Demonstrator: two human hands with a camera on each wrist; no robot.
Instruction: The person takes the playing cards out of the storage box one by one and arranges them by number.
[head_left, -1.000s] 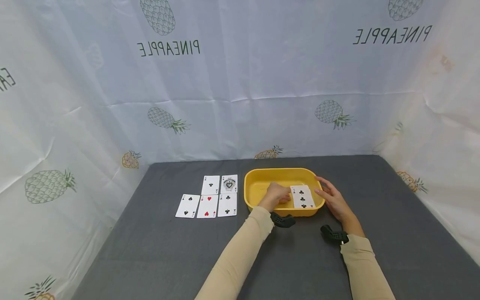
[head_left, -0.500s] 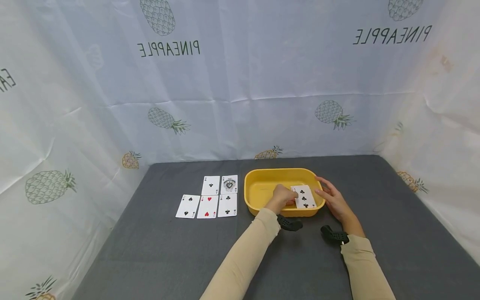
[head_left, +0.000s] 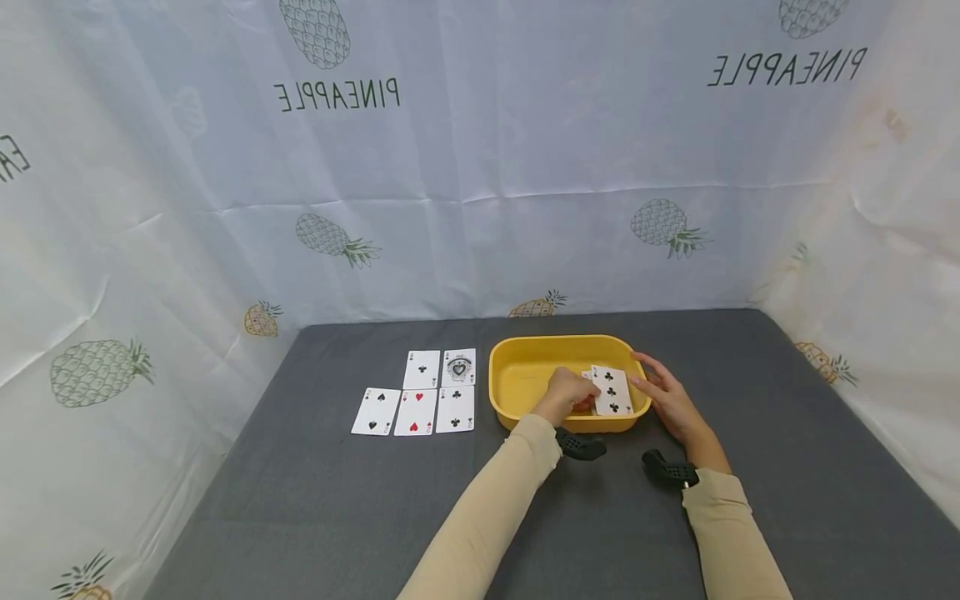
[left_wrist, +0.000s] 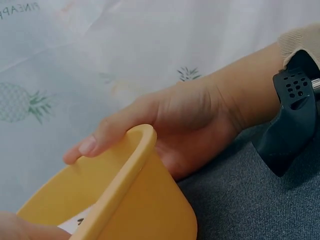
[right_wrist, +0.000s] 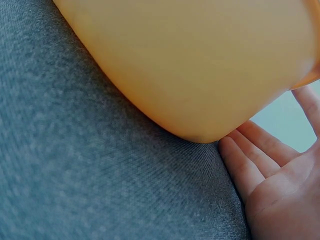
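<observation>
The head camera sits up high, well back. It looks forward and down over the gray tablecloth (head_left: 285, 508) to the pineapple curtain (head_left: 480, 142). The left wrist camera is close, looking across the yellow tub (head_left: 519, 377) at the right hand (head_left: 669, 404). The right wrist camera is low, very near the tub's outside. Both wrist views share that tub and hand.

The tray (head_left: 525, 379) looks like smooth plastic, the cards (head_left: 612, 392) paper, the table cover (head_left: 300, 500) matt, textured cloth.
</observation>
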